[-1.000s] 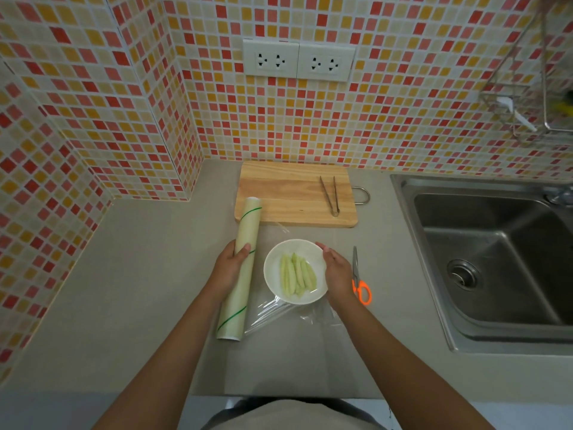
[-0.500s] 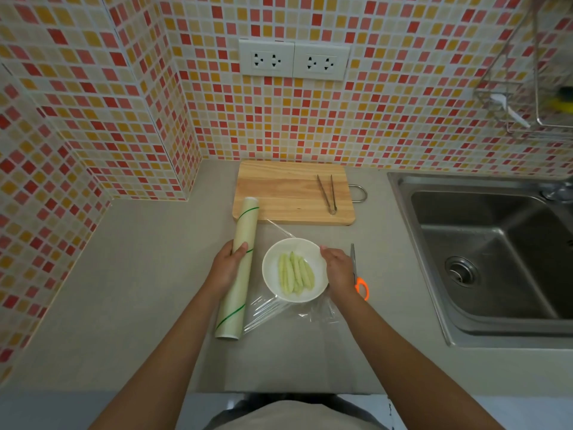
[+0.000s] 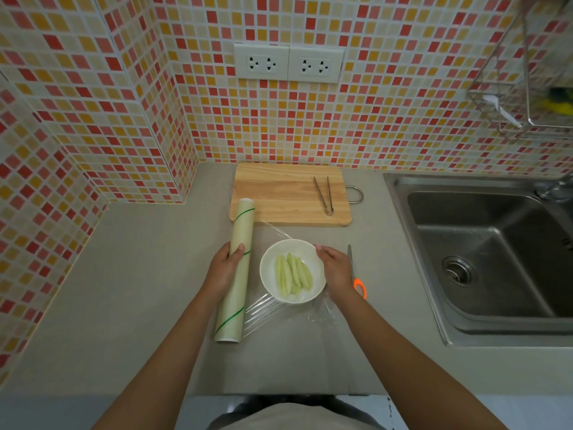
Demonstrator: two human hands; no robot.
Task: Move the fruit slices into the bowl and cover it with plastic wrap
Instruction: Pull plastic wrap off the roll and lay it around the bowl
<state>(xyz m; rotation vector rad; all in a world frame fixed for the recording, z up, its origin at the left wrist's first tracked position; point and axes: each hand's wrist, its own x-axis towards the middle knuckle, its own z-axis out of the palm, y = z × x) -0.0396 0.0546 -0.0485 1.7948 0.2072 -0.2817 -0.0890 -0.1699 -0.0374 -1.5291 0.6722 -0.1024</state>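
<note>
Head view: left hand [image 3: 224, 268] grips wrap roll [image 3: 236, 271], lengthwise front-to-back; right hand [image 3: 336, 268] holds bowl [image 3: 273, 293].

Pale green fruit slices [image 3: 293, 273] lie side by side in a white bowl [image 3: 269, 283] on the tabletop, which appears to sit on clear plastic wrap [image 3: 263, 308] drawn from a green-striped roll [image 3: 237, 262] lying just left of it.
</note>
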